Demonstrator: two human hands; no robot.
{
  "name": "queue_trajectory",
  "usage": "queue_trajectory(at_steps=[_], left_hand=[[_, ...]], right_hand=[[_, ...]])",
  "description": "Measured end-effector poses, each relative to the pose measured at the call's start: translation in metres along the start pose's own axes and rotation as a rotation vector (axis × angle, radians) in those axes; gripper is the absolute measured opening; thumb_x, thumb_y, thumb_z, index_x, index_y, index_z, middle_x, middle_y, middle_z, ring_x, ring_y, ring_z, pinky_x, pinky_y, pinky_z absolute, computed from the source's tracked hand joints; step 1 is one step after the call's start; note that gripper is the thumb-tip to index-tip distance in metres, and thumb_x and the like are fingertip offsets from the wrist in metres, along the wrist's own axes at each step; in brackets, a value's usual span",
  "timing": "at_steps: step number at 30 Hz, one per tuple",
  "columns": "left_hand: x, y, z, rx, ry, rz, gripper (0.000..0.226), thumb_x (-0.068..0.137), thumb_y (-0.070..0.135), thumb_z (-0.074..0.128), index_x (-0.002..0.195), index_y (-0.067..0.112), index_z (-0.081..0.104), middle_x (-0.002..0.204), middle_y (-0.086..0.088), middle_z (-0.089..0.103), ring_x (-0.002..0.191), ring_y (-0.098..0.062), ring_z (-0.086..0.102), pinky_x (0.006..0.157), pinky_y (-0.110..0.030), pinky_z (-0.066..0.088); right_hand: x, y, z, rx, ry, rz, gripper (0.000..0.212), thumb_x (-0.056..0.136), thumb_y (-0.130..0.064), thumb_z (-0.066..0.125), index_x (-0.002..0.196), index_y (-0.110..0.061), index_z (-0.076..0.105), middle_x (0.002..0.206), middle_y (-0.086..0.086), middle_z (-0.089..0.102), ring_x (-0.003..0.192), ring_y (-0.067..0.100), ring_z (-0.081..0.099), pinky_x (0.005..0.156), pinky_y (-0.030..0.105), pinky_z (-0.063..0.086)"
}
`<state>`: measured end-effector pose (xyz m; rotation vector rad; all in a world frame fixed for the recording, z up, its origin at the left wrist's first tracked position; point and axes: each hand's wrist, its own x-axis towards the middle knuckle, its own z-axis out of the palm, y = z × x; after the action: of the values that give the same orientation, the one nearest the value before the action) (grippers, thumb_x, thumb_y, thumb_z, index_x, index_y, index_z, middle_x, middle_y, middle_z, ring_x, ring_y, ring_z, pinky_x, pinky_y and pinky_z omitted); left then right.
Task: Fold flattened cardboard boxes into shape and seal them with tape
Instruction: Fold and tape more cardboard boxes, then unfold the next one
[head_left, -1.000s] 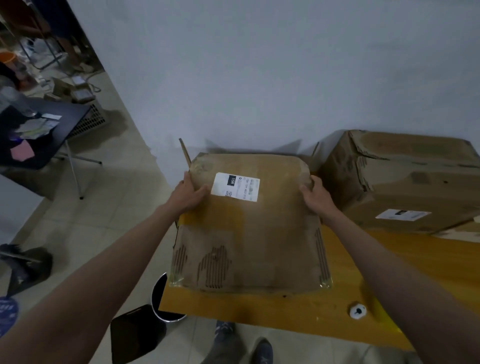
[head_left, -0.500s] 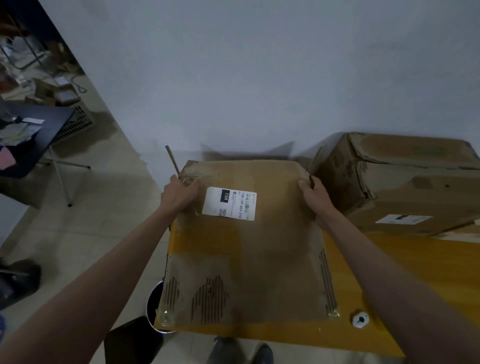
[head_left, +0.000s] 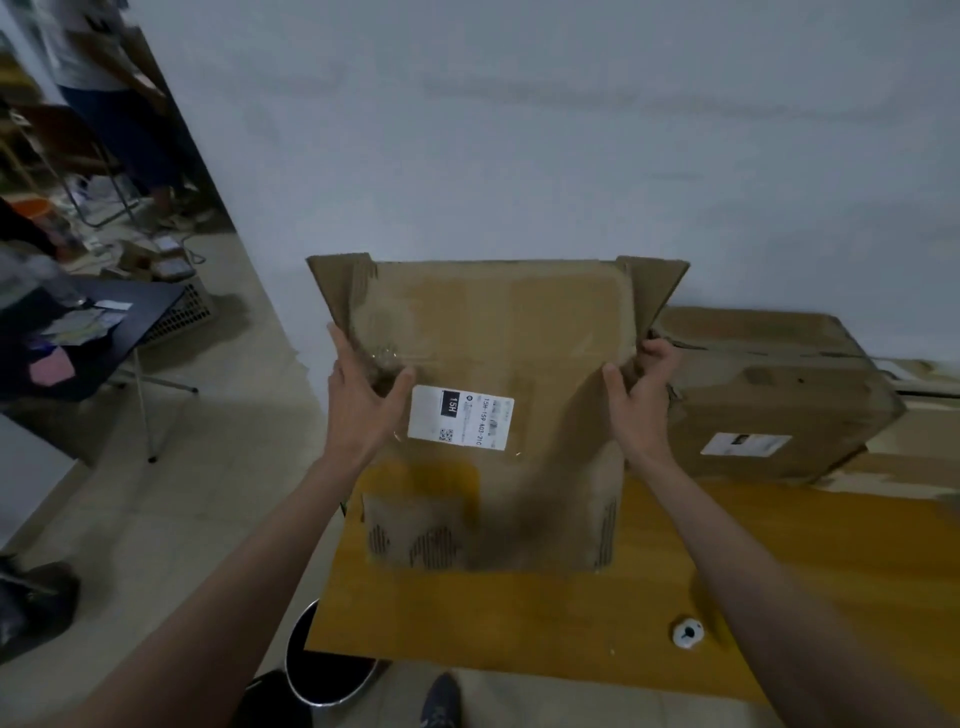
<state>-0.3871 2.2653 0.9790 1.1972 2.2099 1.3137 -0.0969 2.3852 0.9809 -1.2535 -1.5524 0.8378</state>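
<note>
on table (head_left: 519, 613), box (head_left: 498, 332) upright, flaps up

Matt brown cardboard box (head_left: 498, 395) with torn, ribbed patches and a smooth white paper label (head_left: 460, 424), sitting on a smooth yellowish wooden table (head_left: 519, 618).

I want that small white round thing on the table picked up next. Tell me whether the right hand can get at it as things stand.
Probably not straight away: the right hand grips the cardboard box edge. Once it lets go, the way looks free, since the small white round object lies alone on bare yellow table beside the right forearm.
</note>
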Motion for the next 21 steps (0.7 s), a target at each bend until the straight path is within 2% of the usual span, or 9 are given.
queue_trajectory(at_steps=[3, 5, 7, 8, 10, 12, 14, 17, 21], left_hand=[[-0.032, -0.008, 0.008, 0.031, -0.036, 0.109, 0.099, 0.093, 0.047, 0.062, 0.153, 0.045, -0.017, 0.159, -0.014, 0.022, 0.142, -0.039, 0.032, 0.11, -0.053, 0.038], [-0.045, -0.018, 0.01, 0.056, -0.055, 0.097, 0.095, 0.094, 0.05, 0.06, 0.153, 0.048, -0.014, 0.157, -0.011, 0.02, 0.137, -0.04, 0.038, 0.105, -0.052, 0.045], [-0.053, -0.027, 0.009, 0.09, -0.059, 0.065, 0.097, 0.091, 0.056, 0.059, 0.154, 0.045, -0.014, 0.155, -0.01, 0.023, 0.133, -0.039, 0.043, 0.098, -0.047, 0.046], [-0.057, -0.032, 0.008, 0.105, -0.061, 0.049, 0.099, 0.09, 0.057, 0.059, 0.154, 0.042, -0.015, 0.156, -0.009, 0.024, 0.132, -0.039, 0.043, 0.097, -0.047, 0.046], [-0.065, -0.04, 0.005, 0.112, -0.07, 0.03, 0.102, 0.09, 0.058, 0.06, 0.156, 0.036, -0.015, 0.16, -0.008, 0.023, 0.137, -0.037, 0.041, 0.101, -0.049, 0.044], [-0.077, -0.048, 0.003, 0.107, -0.068, 0.018, 0.101, 0.091, 0.059, 0.057, 0.156, 0.034, -0.016, 0.165, -0.006, 0.017, 0.145, -0.034, 0.032, 0.109, -0.05, 0.037], [-0.09, -0.055, 0.001, 0.08, -0.042, -0.03, 0.098, 0.092, 0.057, 0.056, 0.156, 0.036, -0.015, 0.167, -0.004, 0.012, 0.149, -0.031, 0.024, 0.113, -0.049, 0.031], [-0.107, -0.062, -0.002, 0.012, 0.054, -0.106, 0.089, 0.095, 0.055, 0.055, 0.157, 0.038, -0.007, 0.166, -0.004, 0.009, 0.15, -0.028, 0.02, 0.114, -0.046, 0.029], [-0.107, -0.059, -0.015, 0.028, 0.225, -0.118, 0.066, 0.103, 0.047, 0.044, 0.159, 0.025, 0.018, 0.166, -0.007, 0.007, 0.151, -0.029, 0.017, 0.119, -0.052, 0.027]], right_hand=[[-0.025, 0.015, -0.012, -0.107, -0.009, -0.092, 0.047, 0.099, -0.022, 0.057, 0.135, -0.014, 0.027, 0.119, 0.005, 0.052, 0.099, 0.025, 0.062, 0.081, 0.048, 0.055], [-0.038, 0.027, -0.022, -0.148, -0.068, -0.092, 0.06, 0.099, -0.028, 0.059, 0.147, -0.018, 0.025, 0.134, 0.001, 0.049, 0.117, 0.022, 0.057, 0.093, 0.043, 0.053], [-0.048, 0.036, -0.029, -0.209, -0.114, -0.055, 0.071, 0.098, -0.035, 0.06, 0.155, -0.023, 0.019, 0.154, 0.001, 0.037, 0.137, 0.022, 0.041, 0.108, 0.041, 0.043], [-0.053, 0.039, -0.032, -0.23, -0.121, -0.026, 0.076, 0.097, -0.036, 0.061, 0.157, -0.025, 0.016, 0.157, 0.001, 0.033, 0.141, 0.022, 0.037, 0.111, 0.042, 0.04], [-0.063, 0.043, -0.035, -0.225, -0.122, 0.045, 0.083, 0.095, -0.036, 0.064, 0.158, -0.025, 0.011, 0.157, 0.003, 0.036, 0.14, 0.025, 0.04, 0.11, 0.046, 0.042], [-0.074, 0.045, -0.038, -0.207, -0.108, 0.097, 0.086, 0.095, -0.038, 0.064, 0.158, -0.025, 0.008, 0.149, 0.006, 0.046, 0.132, 0.027, 0.049, 0.102, 0.049, 0.048], [-0.086, 0.049, -0.041, -0.194, -0.093, 0.128, 0.083, 0.096, -0.039, 0.061, 0.158, -0.024, 0.009, 0.144, 0.007, 0.051, 0.126, 0.028, 0.053, 0.098, 0.05, 0.05], [-0.098, 0.056, -0.045, -0.204, -0.049, 0.138, 0.07, 0.1, -0.037, 0.053, 0.158, -0.021, 0.016, 0.154, 0.007, 0.035, 0.135, 0.028, 0.042, 0.106, 0.048, 0.044], [-0.089, 0.054, -0.053, -0.224, 0.091, 0.156, 0.042, 0.103, -0.03, 0.047, 0.142, -0.015, 0.046, 0.135, 0.013, 0.034, 0.114, 0.033, 0.048, 0.096, 0.04, 0.044]])
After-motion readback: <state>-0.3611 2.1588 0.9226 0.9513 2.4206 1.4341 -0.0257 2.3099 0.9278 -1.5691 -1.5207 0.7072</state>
